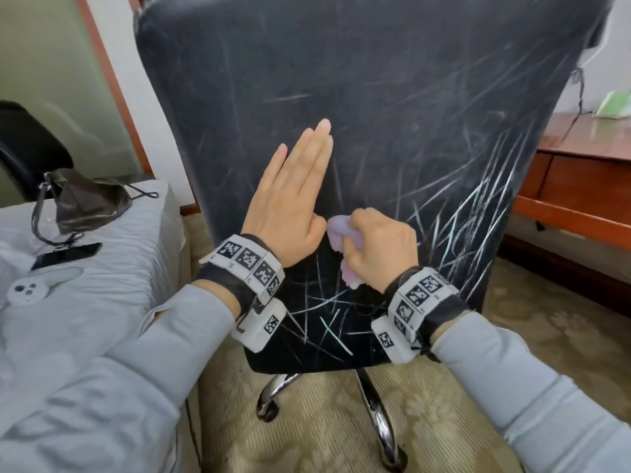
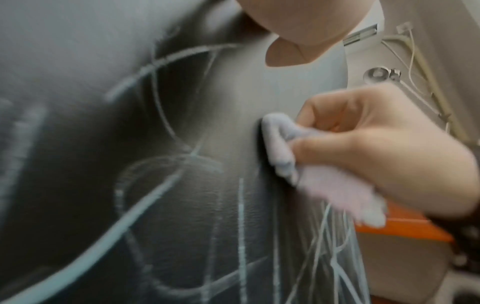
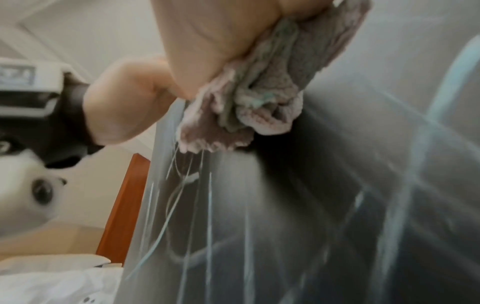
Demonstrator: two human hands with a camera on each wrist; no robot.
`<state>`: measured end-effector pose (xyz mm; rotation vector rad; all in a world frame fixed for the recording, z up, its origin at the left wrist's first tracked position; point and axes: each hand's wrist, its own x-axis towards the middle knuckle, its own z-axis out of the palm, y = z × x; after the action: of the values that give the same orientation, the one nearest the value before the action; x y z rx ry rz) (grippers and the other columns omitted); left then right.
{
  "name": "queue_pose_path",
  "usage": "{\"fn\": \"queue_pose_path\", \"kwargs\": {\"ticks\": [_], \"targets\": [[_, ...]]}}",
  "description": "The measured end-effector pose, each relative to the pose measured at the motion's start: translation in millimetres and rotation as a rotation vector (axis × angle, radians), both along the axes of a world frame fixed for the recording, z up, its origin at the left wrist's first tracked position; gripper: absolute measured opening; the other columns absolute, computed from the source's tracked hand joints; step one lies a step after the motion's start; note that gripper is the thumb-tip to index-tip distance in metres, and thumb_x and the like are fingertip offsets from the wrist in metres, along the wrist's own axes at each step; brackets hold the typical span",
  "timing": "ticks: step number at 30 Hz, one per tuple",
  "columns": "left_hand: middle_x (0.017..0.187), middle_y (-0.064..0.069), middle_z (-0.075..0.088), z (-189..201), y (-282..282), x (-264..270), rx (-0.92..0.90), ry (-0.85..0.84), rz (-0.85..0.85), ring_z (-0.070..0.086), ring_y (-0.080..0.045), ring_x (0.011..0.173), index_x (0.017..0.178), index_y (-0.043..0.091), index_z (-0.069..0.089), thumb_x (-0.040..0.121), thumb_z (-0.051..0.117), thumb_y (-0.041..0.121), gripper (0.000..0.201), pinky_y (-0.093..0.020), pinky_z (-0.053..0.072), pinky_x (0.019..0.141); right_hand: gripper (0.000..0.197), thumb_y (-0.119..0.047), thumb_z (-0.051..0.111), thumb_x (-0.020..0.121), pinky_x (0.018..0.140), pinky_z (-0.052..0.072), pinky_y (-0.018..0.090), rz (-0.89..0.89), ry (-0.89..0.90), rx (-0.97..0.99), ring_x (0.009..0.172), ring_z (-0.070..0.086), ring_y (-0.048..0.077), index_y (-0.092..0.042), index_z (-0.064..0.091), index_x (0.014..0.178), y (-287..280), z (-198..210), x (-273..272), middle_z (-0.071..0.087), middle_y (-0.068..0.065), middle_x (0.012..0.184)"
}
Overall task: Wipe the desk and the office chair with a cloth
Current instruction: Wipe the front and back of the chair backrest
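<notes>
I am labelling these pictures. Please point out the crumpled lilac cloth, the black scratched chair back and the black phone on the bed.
Crumpled lilac cloth (image 1: 336, 230), head view, upper fold.
Black scratched chair back (image 1: 392, 97), head view, upper middle.
Black phone (image 1: 66, 255), head view, screen middle.

The chair (image 1: 375, 114) fills the frame's centre: its black backrest stands upright, streaked with pale chalky lines, densest lower right. A bunched lilac cloth (image 1: 336, 230) is pressed against it near centre. The reddish wooden desk (image 1: 580, 186) sits at right, behind the chair.
</notes>
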<state>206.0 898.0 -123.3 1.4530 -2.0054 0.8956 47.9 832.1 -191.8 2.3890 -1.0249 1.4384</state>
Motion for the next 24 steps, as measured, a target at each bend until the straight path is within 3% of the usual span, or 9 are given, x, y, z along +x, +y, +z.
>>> {"fn": "queue_pose_path", "kwargs": {"ticks": [5, 7, 9, 12, 14, 16, 18, 20, 24], "targets": [[0.169, -0.008, 0.007, -1, 3, 17, -0.038, -0.06, 0.076, 0.005, -0.025, 0.156, 0.159, 0.005, 0.018, 0.073, 0.05, 0.011, 0.092, -0.05, 0.003, 0.126, 0.02, -0.028, 0.061, 0.084, 0.063, 0.037, 0.032, -0.072, -0.19, -0.13, 0.067, 0.055, 0.025, -0.014, 0.057, 0.097, 8, 104, -3, 0.057, -0.006, 0.076], [0.168, -0.008, 0.013, 1, 0, 20, -0.04, -0.027, 0.025, 0.008, -0.025, 0.156, 0.158, 0.004, 0.024, 0.073, 0.048, 0.012, 0.089, -0.048, 0.002, 0.126, 0.023, -0.03, 0.06, 0.085, 0.064, 0.042, 0.034, -0.056, -0.232, -0.193, 0.068, 0.057, 0.025, -0.014, 0.059, 0.102, 7, 134, 5, 0.061, -0.005, 0.079], [0.167, -0.008, 0.016, 3, -1, 20, -0.038, 0.0, -0.014, 0.01, -0.025, 0.155, 0.157, 0.005, 0.028, 0.072, 0.046, 0.011, 0.087, -0.044, 0.0, 0.126, 0.017, -0.028, 0.06, 0.085, 0.059, 0.048, 0.037, -0.017, -0.218, -0.252, 0.066, 0.061, 0.026, -0.013, 0.061, 0.093, 5, 130, 16, 0.064, -0.001, 0.077], [0.169, -0.007, 0.009, 3, 1, 24, -0.006, -0.004, -0.02, 0.004, -0.023, 0.156, 0.158, 0.005, 0.023, 0.069, 0.046, 0.005, 0.091, -0.042, 0.0, 0.126, 0.009, -0.019, 0.066, 0.079, 0.048, 0.048, 0.033, 0.003, -0.129, -0.228, 0.053, 0.058, 0.023, -0.018, 0.057, 0.076, 4, 76, 22, 0.057, -0.001, 0.065], [0.169, -0.008, 0.005, 3, 4, 26, -0.007, -0.055, 0.017, 0.001, -0.024, 0.156, 0.158, 0.003, 0.019, 0.07, 0.047, 0.003, 0.093, -0.046, 0.0, 0.126, 0.025, -0.013, 0.068, 0.073, 0.046, 0.047, 0.029, 0.0, -0.029, -0.112, 0.049, 0.055, 0.019, -0.027, 0.047, 0.071, 10, 38, 17, 0.047, -0.009, 0.056], [0.169, -0.007, 0.005, 0, 6, 30, -0.023, -0.119, 0.066, 0.002, -0.024, 0.156, 0.158, 0.003, 0.019, 0.072, 0.046, 0.005, 0.091, -0.05, 0.001, 0.126, 0.047, -0.008, 0.073, 0.067, 0.045, 0.035, 0.022, -0.027, 0.012, -0.035, 0.044, 0.05, 0.016, -0.033, 0.033, 0.071, 16, 17, 12, 0.033, -0.016, 0.051], [0.169, -0.007, 0.007, -1, 6, 34, -0.025, -0.157, 0.086, 0.004, -0.025, 0.156, 0.158, 0.004, 0.02, 0.072, 0.045, 0.009, 0.09, -0.052, 0.004, 0.125, 0.037, -0.016, 0.075, 0.071, 0.049, 0.027, 0.022, -0.12, 0.06, 0.007, 0.044, 0.055, 0.023, -0.027, 0.041, 0.069, 13, 20, 13, 0.043, -0.012, 0.049], [0.169, -0.008, 0.01, 0, 5, 38, -0.023, -0.173, 0.071, 0.007, -0.024, 0.156, 0.158, 0.005, 0.022, 0.071, 0.044, 0.011, 0.09, -0.052, 0.006, 0.125, 0.023, -0.027, 0.069, 0.08, 0.049, 0.032, 0.027, -0.209, 0.04, -0.002, 0.047, 0.057, 0.031, -0.015, 0.051, 0.072, 9, 43, 18, 0.055, 0.0, 0.052], [0.168, -0.007, 0.013, -1, 2, 43, -0.033, -0.186, 0.076, 0.01, -0.024, 0.155, 0.158, 0.006, 0.023, 0.07, 0.046, 0.014, 0.091, -0.052, 0.008, 0.125, 0.017, -0.03, 0.062, 0.084, 0.055, 0.03, 0.031, -0.239, -0.06, -0.115, 0.054, 0.042, 0.027, -0.017, 0.051, 0.078, 14, 111, 33, 0.048, 0.001, 0.059]]}}
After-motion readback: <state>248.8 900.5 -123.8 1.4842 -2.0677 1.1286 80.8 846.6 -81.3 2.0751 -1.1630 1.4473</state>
